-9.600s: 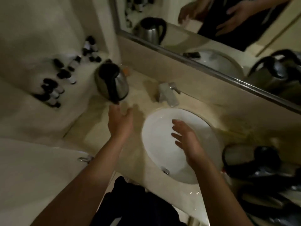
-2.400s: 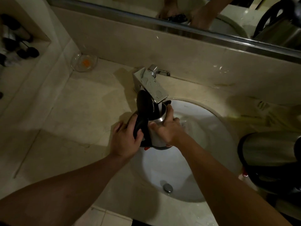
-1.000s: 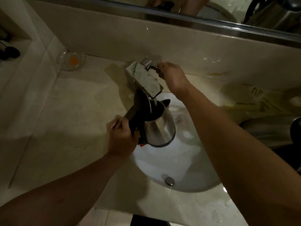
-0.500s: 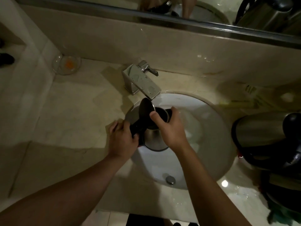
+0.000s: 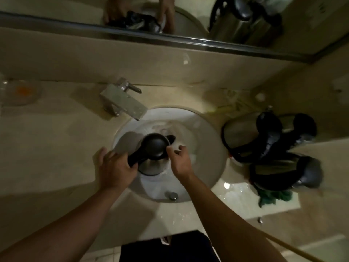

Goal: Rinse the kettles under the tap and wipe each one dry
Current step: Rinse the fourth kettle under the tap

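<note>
two more kettles sit on the bench right of the sink; left hand grips the kettle handle, right hand loosely curled beside it, tap behind.

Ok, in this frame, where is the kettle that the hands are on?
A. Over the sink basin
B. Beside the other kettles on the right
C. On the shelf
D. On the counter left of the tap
A: the left hand holds the kettle by its handle above the white sink basin.
</note>
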Motion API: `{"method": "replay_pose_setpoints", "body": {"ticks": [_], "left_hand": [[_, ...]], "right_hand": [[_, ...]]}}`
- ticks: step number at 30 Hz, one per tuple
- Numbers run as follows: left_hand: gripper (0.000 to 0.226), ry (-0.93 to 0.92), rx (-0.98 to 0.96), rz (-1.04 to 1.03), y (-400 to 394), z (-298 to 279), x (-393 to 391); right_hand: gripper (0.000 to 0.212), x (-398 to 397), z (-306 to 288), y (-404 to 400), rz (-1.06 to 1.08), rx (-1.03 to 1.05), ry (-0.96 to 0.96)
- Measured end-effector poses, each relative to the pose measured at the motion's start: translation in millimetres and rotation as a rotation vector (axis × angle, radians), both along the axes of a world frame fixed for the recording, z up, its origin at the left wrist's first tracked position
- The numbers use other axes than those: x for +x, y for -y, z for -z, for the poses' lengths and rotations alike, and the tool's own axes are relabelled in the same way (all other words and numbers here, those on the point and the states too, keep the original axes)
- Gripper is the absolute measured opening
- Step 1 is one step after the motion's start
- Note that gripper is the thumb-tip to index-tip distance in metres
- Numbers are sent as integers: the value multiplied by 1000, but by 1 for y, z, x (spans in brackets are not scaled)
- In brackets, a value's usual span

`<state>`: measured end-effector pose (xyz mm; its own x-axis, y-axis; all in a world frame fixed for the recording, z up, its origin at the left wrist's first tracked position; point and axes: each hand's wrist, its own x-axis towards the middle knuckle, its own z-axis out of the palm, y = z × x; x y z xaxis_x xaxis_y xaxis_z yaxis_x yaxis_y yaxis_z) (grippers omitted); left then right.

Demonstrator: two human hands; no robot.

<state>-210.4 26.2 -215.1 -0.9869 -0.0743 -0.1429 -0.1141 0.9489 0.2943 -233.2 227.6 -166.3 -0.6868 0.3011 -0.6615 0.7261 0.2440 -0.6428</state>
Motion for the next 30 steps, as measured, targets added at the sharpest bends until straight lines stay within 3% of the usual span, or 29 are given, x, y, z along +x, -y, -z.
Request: {"method": "replay_pose_setpoints", "body": {"ticks": [6,8,11,14,16,19,23,26,30], "left_hand": [[20,144,1,-11,-11,-18,-3],[29,233,181,-89,-27,-22,-3],[33,480,616,-365,-53,-46,4],[36,597,834,-492,-73,-56,7],[38,624,954,-578,-85,-71,1],[20,644,1067,-648,-100,-97,-7],[28,588,1177,-636,-108,-131,-3],[27,574,1293,-615,-109,-158,2],[24,536,1364,-600,-114,-189,6]], "right_hand": [[25,43,-34,-46,12,89,-1],[16,65,-40,-74,95,127,-12],[18,95,-45,-117,351,187,-32],[23,115,-47,-163,701,289,-31],[6,123,-51,-198,886,379,39],[42,128,-49,-242,762,355,49],[67,147,-7,-289,646,260,79],[54,146,-2,-299,698,228,142],[34,137,-37,-254,1004,46,170]]}}
